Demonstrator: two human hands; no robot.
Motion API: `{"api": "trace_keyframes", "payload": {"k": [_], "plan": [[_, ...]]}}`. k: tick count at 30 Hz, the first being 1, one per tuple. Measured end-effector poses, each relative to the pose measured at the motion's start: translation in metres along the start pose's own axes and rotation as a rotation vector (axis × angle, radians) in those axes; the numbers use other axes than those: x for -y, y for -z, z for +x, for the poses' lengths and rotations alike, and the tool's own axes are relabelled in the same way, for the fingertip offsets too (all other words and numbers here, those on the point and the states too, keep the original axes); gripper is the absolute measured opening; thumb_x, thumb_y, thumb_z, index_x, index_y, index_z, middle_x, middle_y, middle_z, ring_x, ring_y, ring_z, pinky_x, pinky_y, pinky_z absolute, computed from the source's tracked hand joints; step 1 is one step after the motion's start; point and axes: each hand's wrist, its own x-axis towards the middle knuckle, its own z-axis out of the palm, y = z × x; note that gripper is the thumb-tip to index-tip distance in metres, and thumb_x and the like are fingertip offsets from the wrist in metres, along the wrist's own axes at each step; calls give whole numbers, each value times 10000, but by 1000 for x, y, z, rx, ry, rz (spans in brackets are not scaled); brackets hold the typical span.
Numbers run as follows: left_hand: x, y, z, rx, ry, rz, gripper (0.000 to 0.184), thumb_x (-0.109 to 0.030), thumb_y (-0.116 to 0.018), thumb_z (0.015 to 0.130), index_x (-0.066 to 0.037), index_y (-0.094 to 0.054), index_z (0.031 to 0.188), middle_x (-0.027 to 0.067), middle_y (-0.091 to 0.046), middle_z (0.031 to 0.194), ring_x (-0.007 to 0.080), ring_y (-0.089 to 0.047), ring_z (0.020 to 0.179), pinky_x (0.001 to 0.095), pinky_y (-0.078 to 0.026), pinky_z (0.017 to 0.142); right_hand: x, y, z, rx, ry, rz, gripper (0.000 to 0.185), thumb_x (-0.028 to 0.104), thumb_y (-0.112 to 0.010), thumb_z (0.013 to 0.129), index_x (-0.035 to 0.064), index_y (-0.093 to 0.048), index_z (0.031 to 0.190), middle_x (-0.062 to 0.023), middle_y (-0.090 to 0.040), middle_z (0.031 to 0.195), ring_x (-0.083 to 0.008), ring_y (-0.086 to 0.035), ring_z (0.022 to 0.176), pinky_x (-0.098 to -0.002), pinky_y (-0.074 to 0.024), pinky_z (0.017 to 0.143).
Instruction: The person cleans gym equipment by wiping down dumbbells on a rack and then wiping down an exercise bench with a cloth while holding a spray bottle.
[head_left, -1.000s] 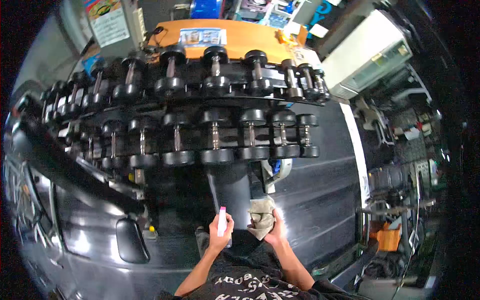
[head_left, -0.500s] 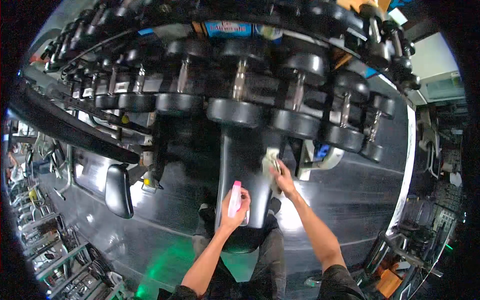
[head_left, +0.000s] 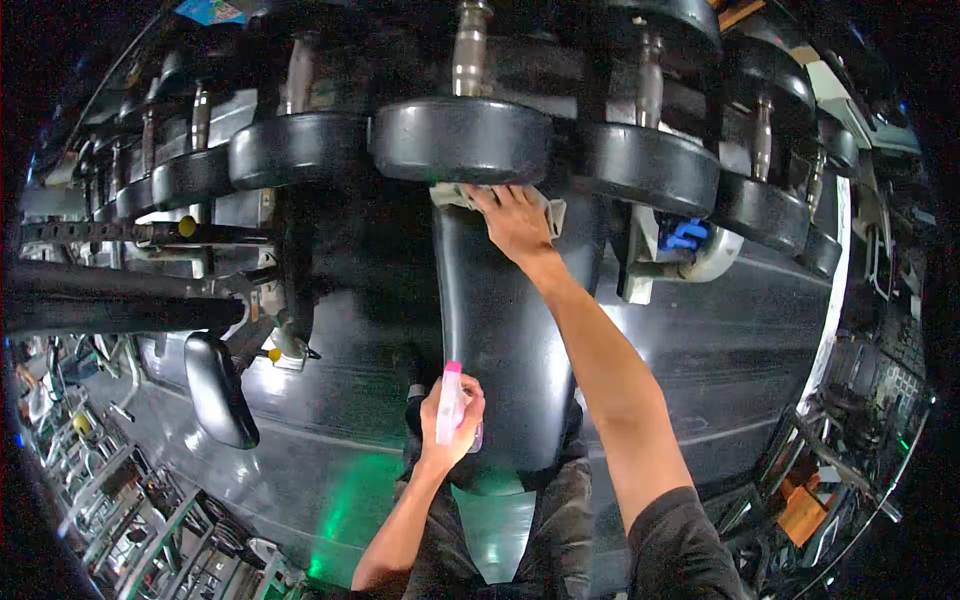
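Note:
My right hand point(head_left: 518, 222) lies flat on a pale cloth point(head_left: 556, 215), pressing it to the far end of a black padded bench point(head_left: 510, 330), just below a large black dumbbell point(head_left: 462, 140). Its fingers are spread over the cloth. Near the bench's close end, my left hand point(head_left: 453, 420) is wrapped round a white spray bottle with a pink tip point(head_left: 448, 405), held upright over the left edge of the pad.
A rack of black dumbbells point(head_left: 655, 170) crosses the view beyond the bench. A small black pad point(head_left: 218, 390) on a machine stands left. Blue and white parts point(head_left: 684, 235) show at right. An orange box point(head_left: 802, 515) sits lower right.
The view has moved closer and lower over the bench. My right hand has reached forward with the cloth to the bench's far end. My left hand still holds the bottle.

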Motion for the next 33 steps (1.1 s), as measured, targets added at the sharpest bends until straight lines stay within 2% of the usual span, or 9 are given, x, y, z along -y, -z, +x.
{"api": "trace_keyframes", "payload": {"k": [4, 9, 15, 17, 21, 23, 26, 28, 33], "plan": [[3, -3, 4, 11, 73, -56, 157, 13, -644, 807, -14, -566, 940, 38, -603, 765, 86, -563, 615, 235, -463, 567, 3, 3, 15, 77, -100, 55, 423, 56, -513, 845, 230, -599, 1221, -101, -633, 1135, -300, -613, 1046, -438, -496, 853], [-1, -15, 15, 51, 111, -31, 167, 10, -650, 804, -21, -568, 946, 27, -600, 769, 75, -559, 622, 228, -458, 580, -20, 13, 3, 120, -49, -59, 303, 142, -485, 876, 255, -645, 1106, -55, -666, 1068, -259, -649, 936, -411, -518, 824], [-12, -18, 24, 125, 50, -91, 168, 0, -645, 815, -23, -569, 962, 31, -603, 806, 70, -562, 646, 228, -460, 597, -97, 51, -76, -77, -530, -28, 413, -40, -531, 800, 99, -592, 1184, -196, -635, 1088, -380, -647, 919, -420, -536, 798], [-19, -14, 23, 100, -41, 39, 172, 6, -649, 809, -20, -569, 958, 31, -601, 783, 63, -560, 643, 226, -459, 592, -105, 50, -76, -98, -653, 228, 368, -21, -539, 812, 46, -578, 1172, -234, -627, 1075, -428, -635, 881, -441, -536, 746], [0, -3, -2, 21, 101, -62, 155, 1, -653, 809, -8, -564, 935, 30, -589, 701, 81, -550, 560, 230, -447, 535, -45, 3, -52, -77, -390, -178, 256, 97, -560, 809, 129, -661, 1042, -148, -672, 970, -346, -629, 929, -428, -497, 849], [5, 0, -10, 12, 81, -36, 115, -14, -638, 820, -9, -570, 912, 30, -592, 699, 89, -553, 551, 237, -448, 526, 11, -4, -6, -41, -296, -2, 285, 141, -611, 786, 226, -672, 1051, -83, -691, 935, -300, -645, 924, -454, -489, 851], [7, 6, -12, 22, 133, -8, 124, -32, -635, 807, -14, -578, 916, 37, -596, 702, 102, -566, 581, 255, -466, 553, 40, -56, 28, -52, -415, 242, 251, 177, -587, 830, 222, -672, 1061, -75, -697, 962, -295, -655, 924, -437, -497, 851], [3, 7, -8, 14, 175, -9, 164, -40, -642, 785, -11, -577, 933, 51, -599, 705, 130, -577, 589, 273, -480, 572, 39, -50, 46, 47, -96, -122, 319, 278, -509, 891, 208, -635, 1176, -58, -621, 1192, -294, -606, 1049, -478, -488, 894], [1, -1, 9, -83, -12, 71, 163, -17, -643, 777, -14, -585, 929, 66, -618, 747, 155, -602, 627, 282, -486, 589, -25, 49, 6, 502, -274, 44, 322, 133, -514, 882, 205, -620, 1177, -153, -646, 1098, -327, -622, 1028, -447, -519, 825]]}}
